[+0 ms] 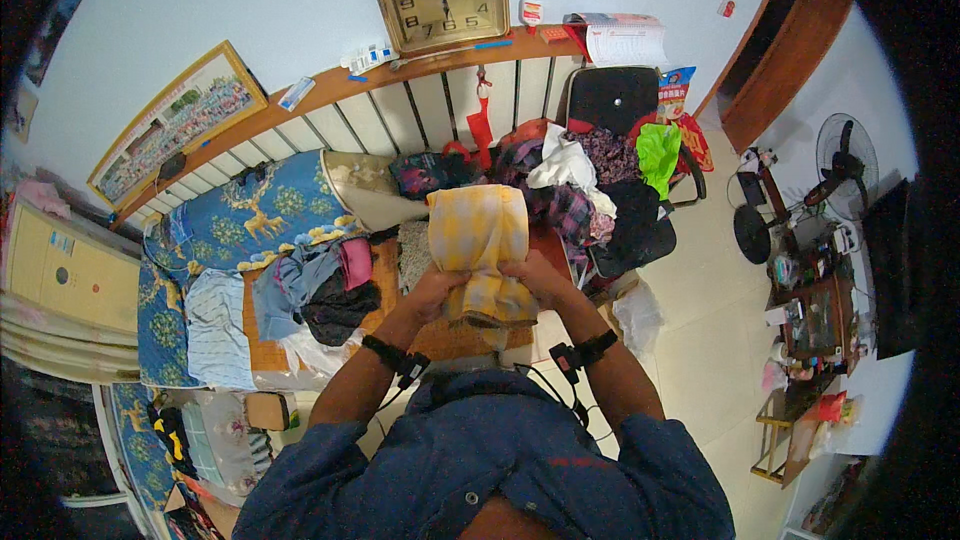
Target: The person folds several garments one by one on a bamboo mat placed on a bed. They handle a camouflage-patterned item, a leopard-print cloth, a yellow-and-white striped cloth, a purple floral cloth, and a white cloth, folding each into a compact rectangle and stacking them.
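Note:
Both of my hands grip a yellow and grey checked cloth in front of my chest. My left hand pinches its left side, and my right hand holds the right side at about the same height. The cloth's upper part looks folded or draped over; its lower part hangs bunched between and below my hands. Behind it is a bench seat with a brown woven mat. Left of my hands lies a heap of grey-blue, pink and black clothes.
A chair heaped with clothes stands to the right, with a white crumpled plastic bag below it. A striped light-blue garment lies at the left on a blue deer-patterned cover. Farther right stands a fan beside a cluttered table.

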Demonstrator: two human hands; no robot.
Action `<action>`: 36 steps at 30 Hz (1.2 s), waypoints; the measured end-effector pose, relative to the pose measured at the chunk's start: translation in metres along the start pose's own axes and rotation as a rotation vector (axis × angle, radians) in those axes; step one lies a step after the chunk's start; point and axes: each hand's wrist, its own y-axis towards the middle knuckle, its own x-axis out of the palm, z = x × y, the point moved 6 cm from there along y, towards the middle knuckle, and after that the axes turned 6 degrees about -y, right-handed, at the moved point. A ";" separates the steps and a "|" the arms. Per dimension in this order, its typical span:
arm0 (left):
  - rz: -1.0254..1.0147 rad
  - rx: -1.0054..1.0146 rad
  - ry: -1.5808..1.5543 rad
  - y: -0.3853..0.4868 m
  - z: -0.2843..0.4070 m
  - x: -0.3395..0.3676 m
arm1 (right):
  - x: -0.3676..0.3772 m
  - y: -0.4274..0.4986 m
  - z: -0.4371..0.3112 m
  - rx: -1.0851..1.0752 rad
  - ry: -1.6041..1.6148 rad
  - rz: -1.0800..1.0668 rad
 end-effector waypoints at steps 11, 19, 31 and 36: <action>-0.004 -0.002 0.293 0.010 -0.018 -0.053 | 0.052 0.004 0.025 0.175 0.109 -0.155; 0.023 -0.318 -0.093 -0.020 -0.117 -0.134 | 0.078 0.015 0.132 0.465 -0.127 0.049; 0.338 -0.478 0.234 0.034 -0.156 -0.296 | 0.110 0.128 0.235 0.284 -0.314 0.123; 0.277 -0.118 0.194 0.107 -0.128 -0.358 | 0.107 0.210 0.211 0.042 -0.267 0.135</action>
